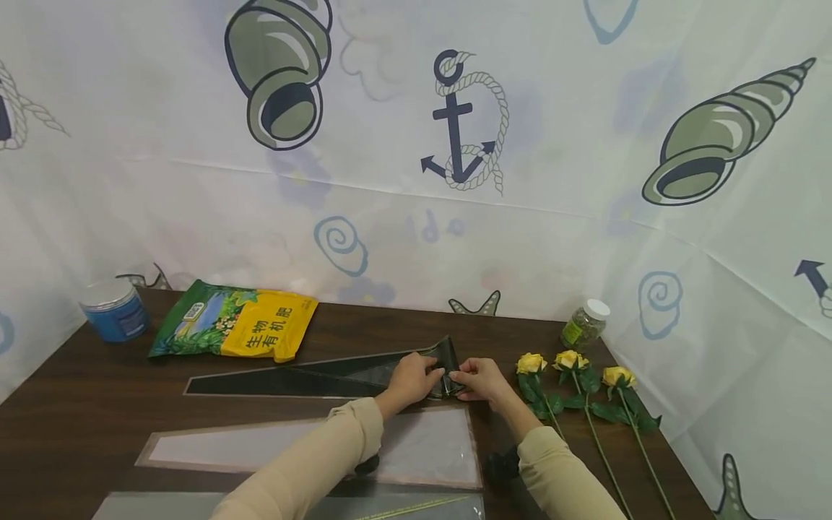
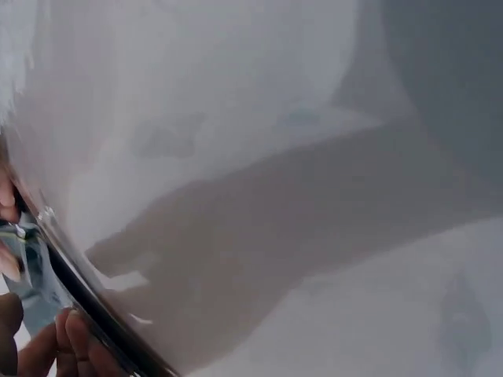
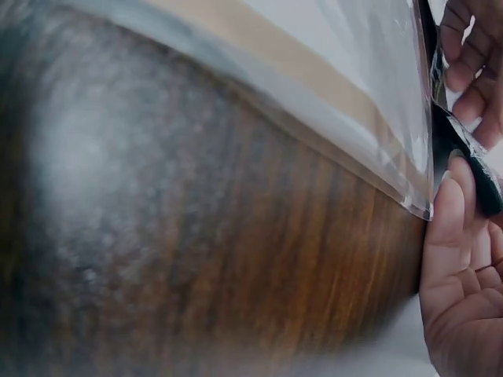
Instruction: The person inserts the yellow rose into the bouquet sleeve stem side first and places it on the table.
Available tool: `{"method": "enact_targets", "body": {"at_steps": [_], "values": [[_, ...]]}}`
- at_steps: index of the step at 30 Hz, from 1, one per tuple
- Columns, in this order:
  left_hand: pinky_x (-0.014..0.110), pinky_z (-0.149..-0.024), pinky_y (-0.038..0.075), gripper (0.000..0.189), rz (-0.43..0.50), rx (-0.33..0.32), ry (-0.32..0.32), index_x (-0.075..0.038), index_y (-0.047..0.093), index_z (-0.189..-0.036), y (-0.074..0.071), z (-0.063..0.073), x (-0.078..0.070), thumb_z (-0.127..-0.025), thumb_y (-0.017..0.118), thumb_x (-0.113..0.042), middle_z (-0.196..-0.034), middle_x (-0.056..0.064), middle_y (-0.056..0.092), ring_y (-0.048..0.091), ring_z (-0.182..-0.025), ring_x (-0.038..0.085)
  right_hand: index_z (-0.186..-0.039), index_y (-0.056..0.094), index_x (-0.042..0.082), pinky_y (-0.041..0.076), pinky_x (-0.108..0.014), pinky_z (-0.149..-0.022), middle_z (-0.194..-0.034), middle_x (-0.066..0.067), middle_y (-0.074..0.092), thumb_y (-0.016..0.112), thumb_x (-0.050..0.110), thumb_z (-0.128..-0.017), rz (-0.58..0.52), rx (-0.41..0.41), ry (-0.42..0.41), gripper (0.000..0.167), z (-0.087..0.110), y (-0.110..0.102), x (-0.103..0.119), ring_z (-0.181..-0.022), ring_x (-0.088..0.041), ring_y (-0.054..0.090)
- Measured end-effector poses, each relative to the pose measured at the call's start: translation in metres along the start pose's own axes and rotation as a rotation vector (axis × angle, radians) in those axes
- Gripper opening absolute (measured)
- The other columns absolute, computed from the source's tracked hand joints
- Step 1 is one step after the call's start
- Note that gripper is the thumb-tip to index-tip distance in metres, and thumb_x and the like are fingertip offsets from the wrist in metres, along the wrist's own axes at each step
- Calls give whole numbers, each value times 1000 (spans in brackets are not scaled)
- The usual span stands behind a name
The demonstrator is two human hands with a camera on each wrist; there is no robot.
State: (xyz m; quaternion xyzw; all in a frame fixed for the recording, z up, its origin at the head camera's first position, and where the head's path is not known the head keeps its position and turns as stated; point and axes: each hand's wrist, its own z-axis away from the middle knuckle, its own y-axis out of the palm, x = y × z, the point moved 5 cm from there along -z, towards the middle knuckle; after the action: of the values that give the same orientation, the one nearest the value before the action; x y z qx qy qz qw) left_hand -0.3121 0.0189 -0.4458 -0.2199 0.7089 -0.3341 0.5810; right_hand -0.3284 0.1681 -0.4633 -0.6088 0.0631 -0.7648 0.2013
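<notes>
So my L hand (image 1: 412,378) + R hand (image 1: 484,380), nearly closed, pinch right end of blk sleeve (image 1: 260,380); uneven tugging cld rip it.

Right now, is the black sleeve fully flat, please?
No: the black sleeve rises at its right end, between the left hand and right hand.

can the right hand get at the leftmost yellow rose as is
Probably yes: in the head view only table shows between the right hand and that yellow rose. The hand pinches the dark sleeve, though, so it would likely need to let go first.
</notes>
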Motion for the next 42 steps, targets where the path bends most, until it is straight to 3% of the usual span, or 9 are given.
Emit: {"method": "enact_targets", "body": {"at_steps": [6, 12, 15, 17, 20, 21, 25, 36, 42], "values": [[30, -55, 48, 38, 73, -90, -84, -1, 65, -116, -1, 2, -5, -88, 66, -25, -88, 9, 70, 62, -65, 17, -84, 55, -4, 53, -26, -52, -71, -7, 61, 62, 4, -89, 12, 25, -107, 11, 3, 5, 4, -53, -10, 62], [32, -55, 46, 29, 50, -183, -170, -11, 71, -110, -3, 4, -4, -83, 71, -22, -86, 3, 72, 62, -66, 17, -81, 55, -5, 54, -27, -52, -67, -5, 60, 66, 6, -86, -10, 31, -171, 16, 5, 11, 6, -51, -9, 61], [32, -54, 45, 25, 51, -208, -182, -14, 73, -107, -3, 4, -3, -82, 72, -19, -82, 1, 71, 61, -65, 17, -77, 56, 0, 53, -26, -50, -64, -1, 58, 69, 14, -86, -34, 61, -227, 20, 4, 12, 4, -50, -10, 62], [32, -54, 45, 24, 57, -220, -172, -14, 73, -106, -2, 4, -2, -82, 71, -18, -82, 1, 71, 61, -66, 17, -75, 56, 2, 53, -27, -49, -63, -1, 58, 69, 18, -86, -41, 61, -221, 23, 4, 12, 3, -51, -11, 63], [31, -55, 45, 24, 88, -236, -138, -13, 73, -106, -3, 5, -2, -83, 71, -15, -83, 2, 71, 60, -67, 16, -77, 56, 1, 52, -24, -48, -65, -1, 56, 65, 19, -89, -49, 36, -132, 23, 3, 12, 1, -51, -12, 64], [30, -56, 44, 24, 101, -242, -128, -12, 73, -106, -4, 5, -2, -82, 71, -15, -82, 2, 71, 59, -66, 15, -79, 56, -1, 52, -24, -49, -66, -3, 56, 64, 16, -89, -46, 11, -69, 22, 5, 12, 2, -52, -12, 64], [28, -57, 44, 25, 151, -251, -95, -10, 72, -107, -5, 6, -2, -82, 70, -12, -78, 1, 70, 56, -66, 13, -83, 56, -2, 51, -21, -47, -67, -4, 56, 61, 14, -91, -73, -16, 31, 18, 5, 13, 3, -49, -9, 61], [26, -59, 47, 28, 171, -262, 39, -4, 70, -108, -14, 7, -8, -81, 70, -9, -77, 5, 72, 63, -67, 14, -84, 57, -1, 46, -18, -42, -61, -4, 56, 60, 9, -90, -71, -48, 75, 12, 3, 10, 5, -44, -7, 56], [23, -56, 44, 30, 203, -235, 89, -4, 69, -112, -22, 11, -12, -82, 67, -9, -78, 5, 73, 62, -64, 10, -82, 55, 1, 45, -17, -41, -56, -3, 56, 61, 6, -89, -83, -66, 95, 10, 1, 10, 5, -43, -7, 54]]}}
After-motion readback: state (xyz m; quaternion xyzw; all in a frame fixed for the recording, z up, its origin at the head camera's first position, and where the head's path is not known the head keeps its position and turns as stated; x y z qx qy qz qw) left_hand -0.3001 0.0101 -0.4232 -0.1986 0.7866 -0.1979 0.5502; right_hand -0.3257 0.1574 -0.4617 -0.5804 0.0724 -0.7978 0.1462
